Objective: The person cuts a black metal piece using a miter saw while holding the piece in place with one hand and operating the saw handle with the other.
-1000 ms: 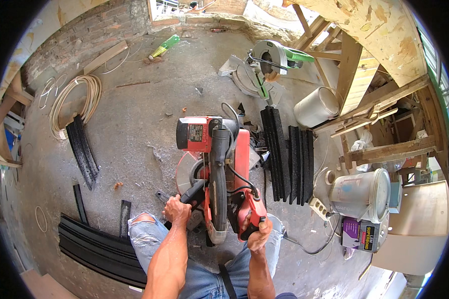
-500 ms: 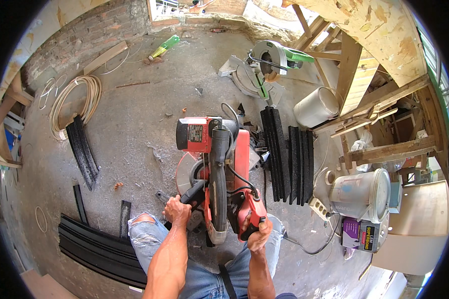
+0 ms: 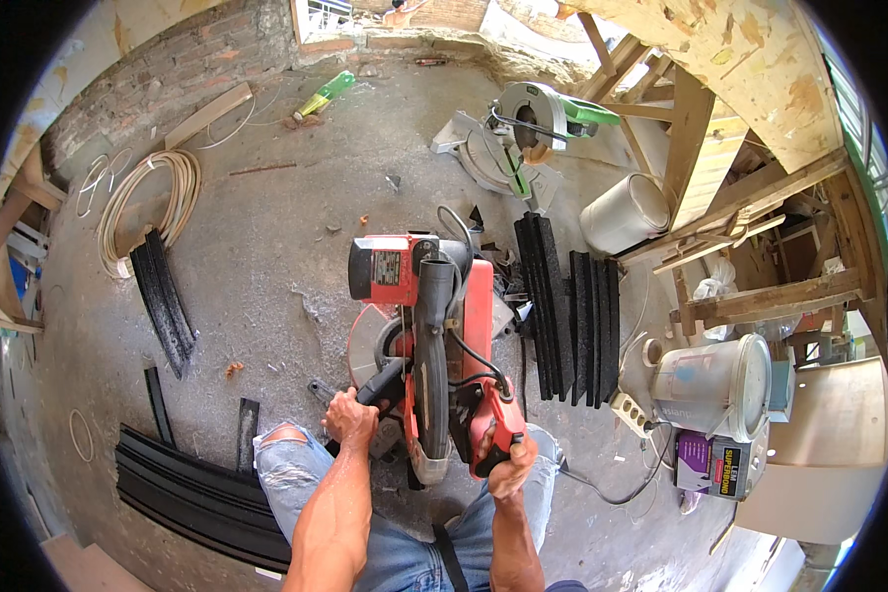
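Right hand [image 3: 508, 472] clamped on the red saw [image 3: 429, 335] handle, left hand [image 3: 350, 419] closed on its black lever [image 3: 380, 383].

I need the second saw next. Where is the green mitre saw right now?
In the head view the green mitre saw sits on the concrete floor at upper right of centre, beyond the red mitre saw, beside the white bucket.

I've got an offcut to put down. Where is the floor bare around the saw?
Bare concrete lies left of the red mitre saw, up to the black strips and hose coil. Right is crowded: black strip stacks, buckets.
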Demonstrator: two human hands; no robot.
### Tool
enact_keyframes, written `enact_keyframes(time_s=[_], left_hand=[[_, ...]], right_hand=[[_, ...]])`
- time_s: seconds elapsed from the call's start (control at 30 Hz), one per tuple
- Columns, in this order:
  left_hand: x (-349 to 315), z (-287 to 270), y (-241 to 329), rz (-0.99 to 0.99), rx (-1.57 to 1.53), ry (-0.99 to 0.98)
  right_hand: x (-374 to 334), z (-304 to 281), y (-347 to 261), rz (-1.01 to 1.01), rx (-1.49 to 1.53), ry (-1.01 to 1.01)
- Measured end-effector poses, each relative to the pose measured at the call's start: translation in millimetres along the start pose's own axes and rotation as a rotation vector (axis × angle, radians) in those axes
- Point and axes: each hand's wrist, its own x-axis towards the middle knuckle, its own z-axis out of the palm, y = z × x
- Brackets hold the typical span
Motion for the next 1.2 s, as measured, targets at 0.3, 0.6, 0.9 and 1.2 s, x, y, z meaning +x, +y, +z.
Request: enact_keyframes(time_s=[0.3,0.6,0.9,1.2], left_hand=[[-1.5,-3.4,2.9,-0.016,0.019,-0.026],[-1.1,-6.3,2.0,-0.044,-0.009,-0.011],[-1.8,-6.7,2.5,-0.054,-0.011,0.012],[-2.8,-5.5,2.0,-0.018,-0.011,0.033]], right_hand=[[-4.6,-4.3,12.1,0.014,0.061,0.006],[-5.1,0.2,8.2,0.046,0.084,0.02],[-9.0,-4.2,21.2,0.055,0.102,0.023],[-14.8,-6.2,38.6,-0.04,0.125,0.009]])
